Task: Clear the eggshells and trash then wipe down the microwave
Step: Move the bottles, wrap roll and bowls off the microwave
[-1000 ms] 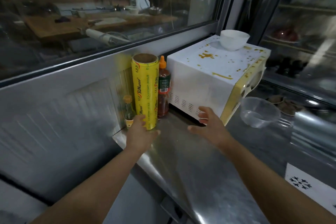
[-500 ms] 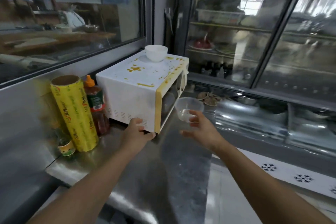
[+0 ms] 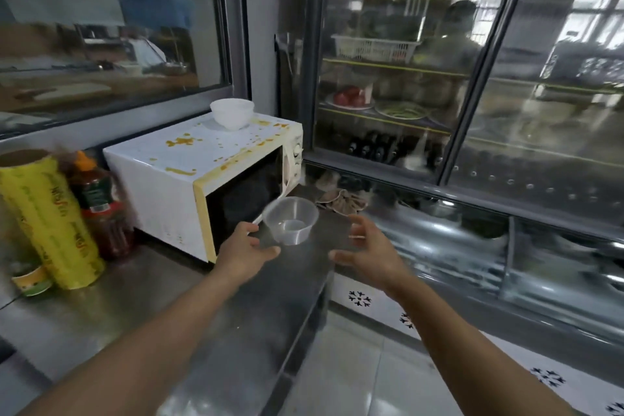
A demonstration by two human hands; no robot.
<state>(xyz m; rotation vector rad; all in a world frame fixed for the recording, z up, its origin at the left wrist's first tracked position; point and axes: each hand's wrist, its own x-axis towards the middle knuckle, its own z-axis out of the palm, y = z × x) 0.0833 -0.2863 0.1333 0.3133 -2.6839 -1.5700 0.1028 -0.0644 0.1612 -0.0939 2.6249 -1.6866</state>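
Note:
A white microwave (image 3: pixel 175 179) stands on the steel counter (image 3: pixel 141 307), its top and door edge splashed with yellow-orange stains. A white bowl (image 3: pixel 232 113) sits on its top at the back. In front of the door stands a clear plastic container (image 3: pixel 291 220). Brown eggshell pieces (image 3: pixel 341 201) lie on the counter just behind the container. My left hand (image 3: pixel 243 248) is open to the left of the container, my right hand (image 3: pixel 363 252) open to its right; neither touches it.
A yellow roll of cling film (image 3: pixel 50 223), a red sauce bottle (image 3: pixel 101 209) and a small jar (image 3: pixel 30 277) stand left of the microwave. A glass-door fridge (image 3: pixel 472 94) fills the right. The counter's edge drops to a tiled floor (image 3: pixel 354 375).
The view has swung right from the cling film to the microwave's front. Both hands have moved right, from the cling film and the microwave's corner to either side of the clear container.

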